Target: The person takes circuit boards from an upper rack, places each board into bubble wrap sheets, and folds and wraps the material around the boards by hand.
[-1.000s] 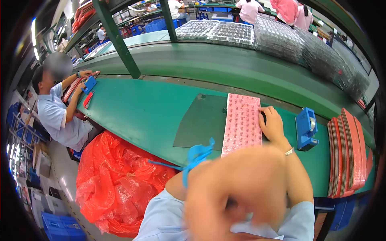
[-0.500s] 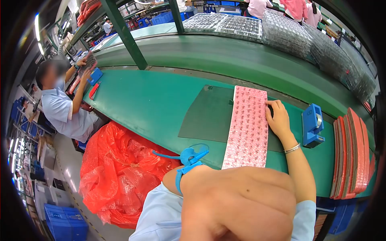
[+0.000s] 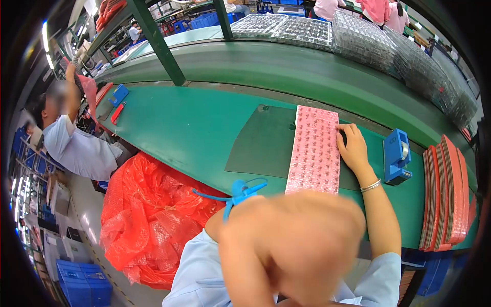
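Observation:
A long pink panel (image 3: 315, 148) with rows of small dark marks and a glossy surface lies on a dark green mat (image 3: 263, 146). My right hand (image 3: 352, 148), with a bracelet at its wrist, rests at the panel's right edge. Its index finger and thumb are apart, their tips against that edge. Close to the camera, my left hand (image 3: 302, 233) covers the panel's near end and is smeared by motion. Its fingers are hidden, so whether it holds anything does not show. A blue wrist strap (image 3: 240, 194) with a cord circles that arm.
A blue tape dispenser (image 3: 397, 156) stands right of my right hand, beside a stack of pink-covered boards (image 3: 446, 194). Red bubble wrap (image 3: 156, 220) bulges at the table's front left. A co-worker (image 3: 76, 143) sits beyond it. Clear trays (image 3: 302, 30) line the far side.
My left hand has shifted slightly left and turned, and is more blurred. My right hand stays at the panel's edge. The co-worker has raised an arm with a pink sheet.

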`<state>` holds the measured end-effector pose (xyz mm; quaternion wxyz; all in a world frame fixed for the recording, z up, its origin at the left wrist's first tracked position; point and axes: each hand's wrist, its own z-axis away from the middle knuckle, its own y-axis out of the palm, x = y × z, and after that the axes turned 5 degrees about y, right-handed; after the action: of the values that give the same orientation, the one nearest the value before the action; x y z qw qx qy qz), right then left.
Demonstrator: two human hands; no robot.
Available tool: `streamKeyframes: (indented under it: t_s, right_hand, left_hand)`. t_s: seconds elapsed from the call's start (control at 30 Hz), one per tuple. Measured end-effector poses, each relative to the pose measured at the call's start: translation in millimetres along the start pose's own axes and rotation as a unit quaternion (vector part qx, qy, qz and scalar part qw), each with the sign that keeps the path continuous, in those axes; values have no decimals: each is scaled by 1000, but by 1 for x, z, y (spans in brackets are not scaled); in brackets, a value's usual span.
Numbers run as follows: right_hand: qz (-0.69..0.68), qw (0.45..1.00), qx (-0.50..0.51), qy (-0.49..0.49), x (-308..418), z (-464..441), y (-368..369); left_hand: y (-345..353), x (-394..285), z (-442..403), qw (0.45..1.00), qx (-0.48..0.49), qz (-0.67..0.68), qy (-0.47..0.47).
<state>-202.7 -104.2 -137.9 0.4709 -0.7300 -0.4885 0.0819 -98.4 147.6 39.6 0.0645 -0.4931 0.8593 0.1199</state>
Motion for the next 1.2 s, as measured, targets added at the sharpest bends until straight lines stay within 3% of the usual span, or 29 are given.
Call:
streamKeyframes:
  t_s: [0.07, 0.1, 0.13, 0.17, 0.23, 0.27, 0.33, 0.5, 0.53, 0.67, 0.87, 1.03, 1.17, 1.2]
  right_hand:
    - [3, 1000, 4, 5, -1, 2, -2]
    - [4, 1000, 7, 9, 0, 2, -3]
    - [5, 1000, 9, 10, 1, 1, -3]
    - [4, 1000, 13, 11, 3, 0, -3]
    - [2, 1000, 10, 4, 6, 3, -2]
    - [6, 1000, 11, 4, 6, 5, -2]
    - [16, 1000, 8, 2, 4, 1, -4]
    - [-87, 992, 37, 88, 2, -2, -4]
    - [-87, 992, 38, 87, 4, -3, -4]
    - [-184, 965, 73, 172, 9, 0, -11]
    - [-199, 958, 103, 181, 29, 8, -12]
    - [-60, 978, 133, 148, 55, 12, -8]
    - [-306, 928, -24, 210, 53, 19, 7]
    - [-310, 928, -22, 208, 52, 19, 8]
  left_hand:
    - [-18, 7, 0, 995, -90, -50, -11]
    - [-30, 15, 7, 968, -222, -2, -114]
    - [-56, 34, 13, 967, -150, -197, -68]
    - [-86, 57, 20, 920, -71, -384, -18]
    - [-133, 99, 56, 838, -66, -509, -183]
    - [-152, 116, 88, 836, -67, -514, -180]
    - [-181, 141, 140, 655, -47, -709, -256]
    - [-190, 154, 163, 582, -30, -745, -326]
    - [-189, 151, 162, 581, -30, -746, -325]
    - [-183, 148, 153, 690, -71, -608, -386]
    - [-175, 145, 147, 692, -50, -586, -420]
    - [-171, 143, 146, 704, -81, -605, -363]
    - [-171, 152, 149, 760, -185, -542, -307]
    - [-172, 149, 149, 757, -185, -546, -307]
